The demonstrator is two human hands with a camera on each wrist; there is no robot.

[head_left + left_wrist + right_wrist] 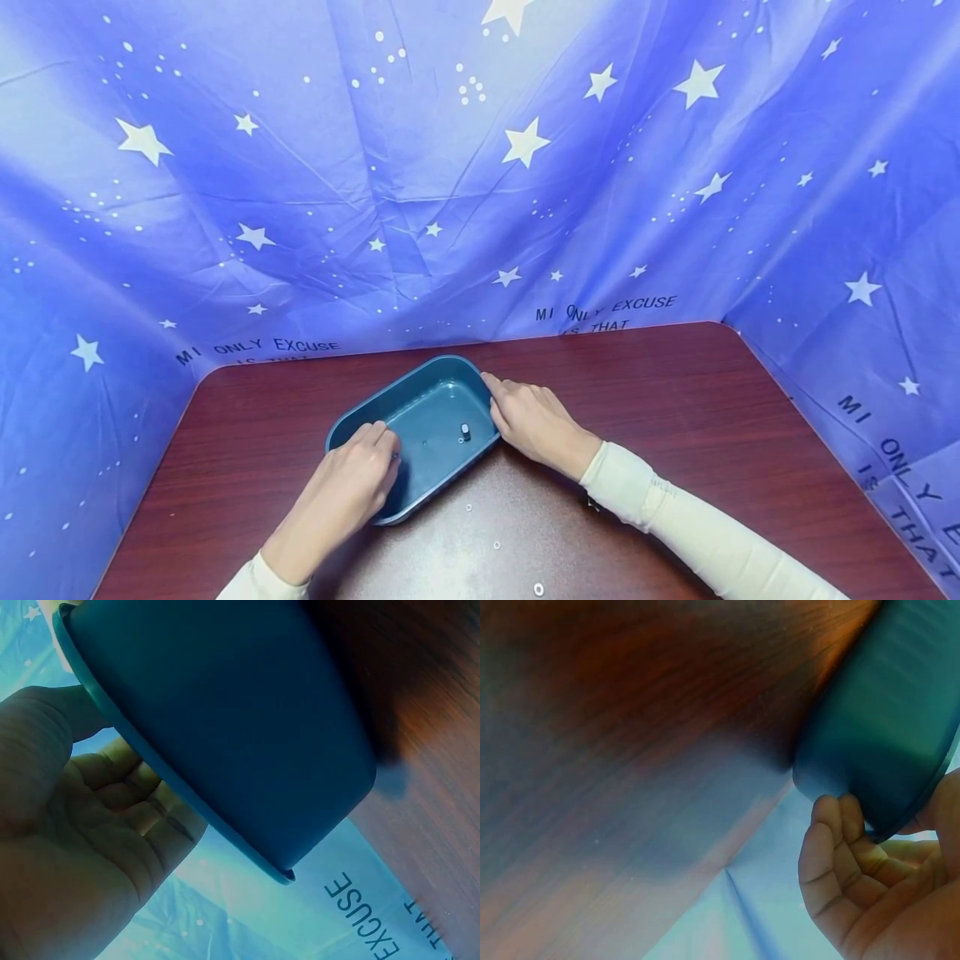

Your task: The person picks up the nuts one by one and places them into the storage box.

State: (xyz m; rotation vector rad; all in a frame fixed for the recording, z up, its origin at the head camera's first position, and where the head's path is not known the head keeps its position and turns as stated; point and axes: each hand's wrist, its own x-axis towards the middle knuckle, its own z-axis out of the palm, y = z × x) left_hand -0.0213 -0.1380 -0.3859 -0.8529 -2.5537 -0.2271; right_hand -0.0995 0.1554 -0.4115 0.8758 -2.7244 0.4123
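Note:
A teal plastic basin [431, 454] sits slantwise on the table. My right hand [536, 421] grips its right end, the thumb over the rim and the fingers against the outer wall [885, 712]. At the left end my left hand [341, 479] reaches over the near rim with bent fingers. Its fingertips are hidden behind the rim [176, 784] in the left wrist view, so I cannot tell whether they hold anything. Inside the basin, towards the right, stands a small dark piece with a pale top [465, 432], and a tiny ring [461, 440] lies beside it.
On the dark red wooden table [637, 383], small pale rings run in a line towards me, the largest ring [538, 589] closest. A small object [592, 504] shows beside the right sleeve. Blue star-printed cloth [420, 167] hangs around the table's back and sides.

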